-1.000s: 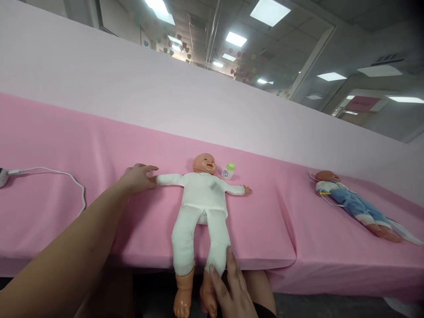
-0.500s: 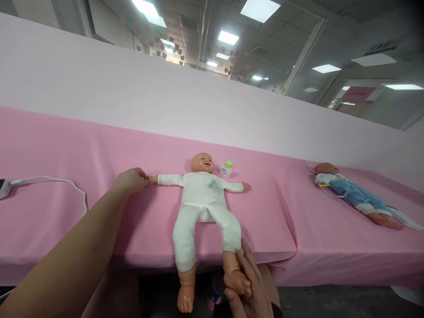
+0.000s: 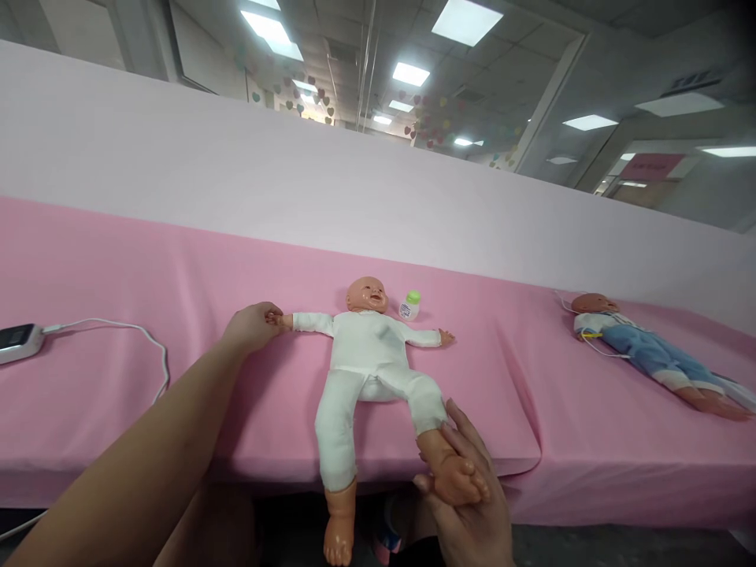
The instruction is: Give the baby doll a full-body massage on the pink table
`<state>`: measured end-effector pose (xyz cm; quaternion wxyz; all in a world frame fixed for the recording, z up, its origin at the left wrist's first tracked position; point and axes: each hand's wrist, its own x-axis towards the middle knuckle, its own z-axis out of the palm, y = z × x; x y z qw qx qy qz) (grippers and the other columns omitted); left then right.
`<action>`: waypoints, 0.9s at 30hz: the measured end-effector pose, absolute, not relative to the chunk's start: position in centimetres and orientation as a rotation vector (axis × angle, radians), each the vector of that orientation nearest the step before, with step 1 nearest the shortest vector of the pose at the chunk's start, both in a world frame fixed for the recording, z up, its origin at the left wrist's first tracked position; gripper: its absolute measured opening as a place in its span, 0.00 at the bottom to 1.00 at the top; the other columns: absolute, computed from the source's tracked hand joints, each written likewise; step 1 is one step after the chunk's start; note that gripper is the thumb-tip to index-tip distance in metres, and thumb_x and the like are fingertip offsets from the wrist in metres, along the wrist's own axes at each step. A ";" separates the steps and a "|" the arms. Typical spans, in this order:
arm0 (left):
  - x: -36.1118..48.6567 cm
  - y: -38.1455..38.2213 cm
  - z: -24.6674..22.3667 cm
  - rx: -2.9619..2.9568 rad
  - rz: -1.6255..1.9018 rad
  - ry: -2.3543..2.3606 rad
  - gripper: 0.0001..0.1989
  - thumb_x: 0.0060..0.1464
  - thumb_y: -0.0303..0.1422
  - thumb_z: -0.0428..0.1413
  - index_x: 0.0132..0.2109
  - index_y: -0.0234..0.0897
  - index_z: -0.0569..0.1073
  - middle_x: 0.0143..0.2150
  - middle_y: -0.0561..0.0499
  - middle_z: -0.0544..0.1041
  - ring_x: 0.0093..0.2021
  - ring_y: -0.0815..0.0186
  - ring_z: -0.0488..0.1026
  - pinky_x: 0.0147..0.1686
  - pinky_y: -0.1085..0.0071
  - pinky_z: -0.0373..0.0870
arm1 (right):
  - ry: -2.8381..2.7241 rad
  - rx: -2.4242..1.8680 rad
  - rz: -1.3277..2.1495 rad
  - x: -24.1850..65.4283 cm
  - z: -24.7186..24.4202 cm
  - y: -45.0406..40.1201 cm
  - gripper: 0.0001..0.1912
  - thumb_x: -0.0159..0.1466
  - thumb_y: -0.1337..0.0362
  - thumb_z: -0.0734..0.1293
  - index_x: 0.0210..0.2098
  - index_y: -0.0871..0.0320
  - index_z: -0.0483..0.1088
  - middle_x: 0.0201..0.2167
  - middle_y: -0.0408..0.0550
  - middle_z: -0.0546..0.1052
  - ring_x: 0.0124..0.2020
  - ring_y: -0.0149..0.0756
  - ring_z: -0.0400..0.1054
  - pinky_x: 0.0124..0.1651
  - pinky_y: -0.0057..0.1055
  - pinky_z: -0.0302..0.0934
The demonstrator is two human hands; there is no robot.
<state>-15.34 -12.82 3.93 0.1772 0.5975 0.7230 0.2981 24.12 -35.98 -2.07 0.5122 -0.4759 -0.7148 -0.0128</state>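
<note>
A baby doll (image 3: 370,346) in white clothing lies on its back on the pink-covered table, its legs hanging over the front edge. At the doll's outstretched arm on the left, my left hand (image 3: 253,324) is closed around its small hand. My right hand (image 3: 476,496) cups the doll's foot and ankle on the right, with the thumb on one side and the fingers along the other. The doll's other foot hangs free. Beside its head stands a small clear bottle with a green cap (image 3: 409,305).
A second doll in blue trousers (image 3: 643,346) lies on the right, with thin tubing about it. On the left a white device with a dark screen (image 3: 20,343) has a white cable (image 3: 142,329). A white wall (image 3: 295,189) with glass above runs behind the pink table cover (image 3: 194,268).
My right hand has lifted the doll's foot slightly and moved it right, bending that knee outward. My left hand still holds the doll's hand. The view has shifted a little left.
</note>
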 end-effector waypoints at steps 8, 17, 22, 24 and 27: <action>-13.3 -13.2 3.1 1.189 1.426 1.492 0.29 0.44 0.49 0.71 0.48 0.36 0.79 0.46 0.42 0.84 0.45 0.56 0.83 0.44 0.65 0.80 | -1.767 -1.024 0.159 24.9 -0.8 -34.7 0.36 0.64 0.44 0.72 0.67 0.50 0.67 0.69 0.60 0.68 0.66 0.66 0.67 0.56 0.59 0.74; -6.8 -12.9 7.2 1.163 1.439 1.552 0.24 0.54 0.56 0.63 0.39 0.37 0.79 0.42 0.42 0.84 0.44 0.53 0.82 0.35 0.65 0.76 | -1.790 -0.919 0.310 23.8 4.2 -29.7 0.28 0.69 0.57 0.71 0.67 0.52 0.67 0.71 0.60 0.66 0.70 0.56 0.62 0.67 0.56 0.66; -1.1 -13.9 7.7 1.859 1.238 1.624 0.20 0.60 0.52 0.59 0.42 0.41 0.82 0.37 0.46 0.85 0.36 0.54 0.80 0.34 0.62 0.72 | -1.790 -0.975 0.318 22.3 4.8 -27.0 0.27 0.68 0.58 0.71 0.65 0.53 0.69 0.70 0.61 0.67 0.69 0.54 0.65 0.66 0.54 0.67; 0.3 -14.2 6.8 2.125 1.095 1.561 0.15 0.62 0.46 0.58 0.45 0.44 0.82 0.39 0.46 0.85 0.38 0.54 0.80 0.39 0.59 0.73 | -1.796 -0.999 0.318 21.7 4.7 -26.1 0.27 0.67 0.58 0.72 0.65 0.53 0.70 0.70 0.60 0.67 0.68 0.55 0.66 0.66 0.55 0.67; 0.7 -14.3 5.4 2.469 0.929 1.382 0.14 0.62 0.36 0.56 0.52 0.43 0.81 0.54 0.44 0.84 0.54 0.50 0.79 0.55 0.55 0.71 | -1.796 -1.038 0.310 20.7 4.5 -25.0 0.27 0.67 0.57 0.72 0.64 0.52 0.71 0.69 0.60 0.69 0.68 0.55 0.66 0.65 0.55 0.67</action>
